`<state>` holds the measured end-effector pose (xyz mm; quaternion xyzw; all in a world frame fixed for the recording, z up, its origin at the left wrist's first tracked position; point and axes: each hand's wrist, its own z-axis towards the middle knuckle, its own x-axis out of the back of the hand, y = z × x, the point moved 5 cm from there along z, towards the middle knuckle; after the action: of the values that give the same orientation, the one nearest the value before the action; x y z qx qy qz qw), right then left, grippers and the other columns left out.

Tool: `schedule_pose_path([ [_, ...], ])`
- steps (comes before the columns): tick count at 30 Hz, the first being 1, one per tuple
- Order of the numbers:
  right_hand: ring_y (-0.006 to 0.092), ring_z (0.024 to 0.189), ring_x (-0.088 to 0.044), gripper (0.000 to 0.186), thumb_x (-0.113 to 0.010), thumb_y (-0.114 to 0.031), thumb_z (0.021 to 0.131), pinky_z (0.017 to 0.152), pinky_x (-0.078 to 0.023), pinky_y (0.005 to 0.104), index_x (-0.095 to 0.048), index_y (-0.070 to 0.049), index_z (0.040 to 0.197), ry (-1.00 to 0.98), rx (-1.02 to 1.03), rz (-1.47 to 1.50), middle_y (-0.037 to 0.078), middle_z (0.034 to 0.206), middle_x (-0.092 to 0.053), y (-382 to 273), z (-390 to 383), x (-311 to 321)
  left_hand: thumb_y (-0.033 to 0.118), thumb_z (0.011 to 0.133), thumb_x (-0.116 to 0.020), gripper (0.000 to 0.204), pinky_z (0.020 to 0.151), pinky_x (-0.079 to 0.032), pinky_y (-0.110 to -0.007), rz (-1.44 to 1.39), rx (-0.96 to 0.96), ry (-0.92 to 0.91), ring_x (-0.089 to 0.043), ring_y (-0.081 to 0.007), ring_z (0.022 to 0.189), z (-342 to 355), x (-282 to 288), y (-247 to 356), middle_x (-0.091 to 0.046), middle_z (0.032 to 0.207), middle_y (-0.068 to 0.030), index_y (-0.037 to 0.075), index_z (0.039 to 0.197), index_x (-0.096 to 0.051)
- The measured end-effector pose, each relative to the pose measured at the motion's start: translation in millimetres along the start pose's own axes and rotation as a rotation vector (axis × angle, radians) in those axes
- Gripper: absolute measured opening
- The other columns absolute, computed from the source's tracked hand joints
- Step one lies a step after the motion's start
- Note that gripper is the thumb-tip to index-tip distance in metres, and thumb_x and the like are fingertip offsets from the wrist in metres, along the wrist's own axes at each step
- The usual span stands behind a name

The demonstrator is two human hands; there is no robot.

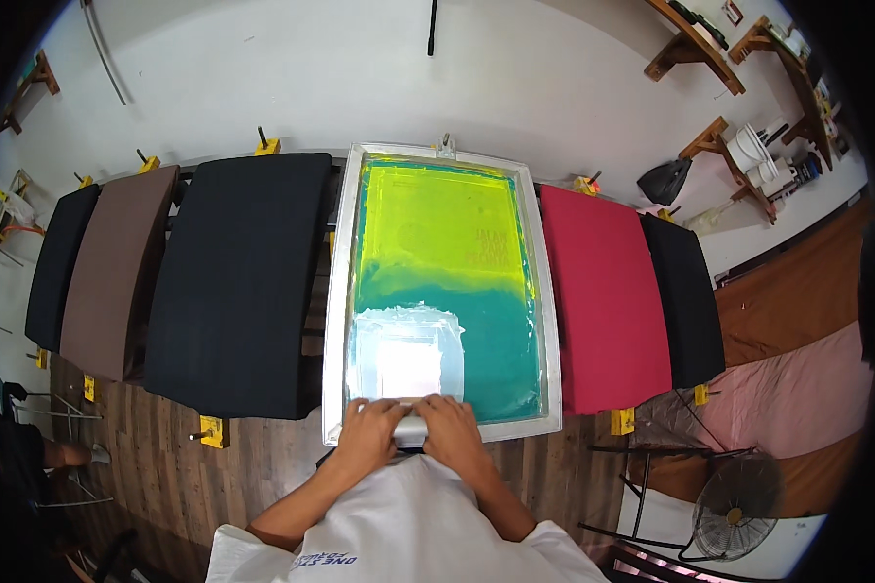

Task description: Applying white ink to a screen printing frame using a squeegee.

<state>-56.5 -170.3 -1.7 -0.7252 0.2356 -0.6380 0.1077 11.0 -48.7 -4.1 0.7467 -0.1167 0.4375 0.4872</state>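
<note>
A silk-screen frame point(550, 321) with a silver metal rim lies in front of me. Its mesh is bright yellow-green in the far half and teal in the near half. White ink point(408, 340) is spread over the near left of the mesh. At the frame's near end, my left hand point(371, 432) and my right hand point(450, 434) are side by side, closed on a squeegee point(413, 429) with a grey handle. My hands and the handle hide its blade.
Black, brown and red cloth-covered boards flank the frame, among them a black board point(238, 282) on the left and a red board point(608, 301) on the right. Yellow blocks point(214, 430) show at their ends. A fan point(736, 510) stands lower right. Wooden shelves point(695, 47) hang upper right.
</note>
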Motion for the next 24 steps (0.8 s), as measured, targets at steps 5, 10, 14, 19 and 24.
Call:
schedule_pose_path([
  [5, 0.0308, 0.102, -0.058, 0.044, -0.063, 0.004, 0.068, 0.082, -0.043, 0.0451, -0.062, -0.009, 0.11, 0.102, 0.003, -0.115, 0.009, 0.104, -0.061, 12, 55, 22, -0.01, 0.065, -0.062, 0.053, 0.096, -0.04, -0.046, 0.019, -0.038, 0.226, -0.06, -0.0315, 0.108, 51, 22, -11, -0.065, 0.115, -0.0153, 0.005, 0.115, -0.066],
  [10, 0.0318, 0.109, -0.055, 0.05, -0.064, 0.005, 0.067, 0.085, -0.043, 0.045, -0.059, -0.007, 0.115, 0.146, 0.0, -0.015, 0.011, 0.116, -0.058, 20, 47, 2, -0.01, 0.064, -0.062, 0.063, 0.102, -0.036, -0.048, 0.068, -0.03, 0.202, -0.052, -0.0295, 0.123, 44, -5, -25, -0.058, 0.129, -0.0149, 0.006, 0.125, -0.06],
  [14, 0.0316, 0.111, -0.054, 0.052, -0.065, 0.005, 0.065, 0.086, -0.043, 0.0454, -0.059, -0.006, 0.116, 0.135, 0.02, -0.024, 0.012, 0.118, -0.058, 6, -3, -13, -0.007, 0.065, -0.065, 0.063, 0.103, -0.035, -0.048, 0.018, -0.016, 0.066, -0.05, -0.0294, 0.126, -1, -17, -7, -0.056, 0.132, -0.0159, 0.005, 0.126, -0.058],
  [19, 0.0311, 0.103, -0.06, 0.045, -0.066, 0.0, 0.065, 0.082, -0.046, 0.0453, -0.066, -0.01, 0.109, -0.08, -0.053, -0.011, 0.011, 0.105, -0.065, 6, 16, 6, 0.0, 0.065, -0.069, 0.045, 0.092, -0.042, -0.045, 0.061, -0.012, 0.008, -0.064, -0.0317, 0.098, 16, 10, 0, -0.069, 0.1, -0.0148, 0.006, 0.11, -0.068],
  [24, 0.034, 0.095, -0.065, 0.034, -0.067, -0.004, 0.069, 0.079, -0.052, 0.0477, -0.069, -0.011, 0.102, -0.032, -0.028, -0.09, 0.013, 0.097, -0.068, 36, 98, 29, 0.0, 0.07, -0.064, 0.033, 0.082, -0.046, -0.047, 0.11, -0.047, 0.137, -0.066, -0.0338, 0.089, 95, 27, -32, -0.069, 0.091, -0.0148, 0.009, 0.101, -0.071],
])
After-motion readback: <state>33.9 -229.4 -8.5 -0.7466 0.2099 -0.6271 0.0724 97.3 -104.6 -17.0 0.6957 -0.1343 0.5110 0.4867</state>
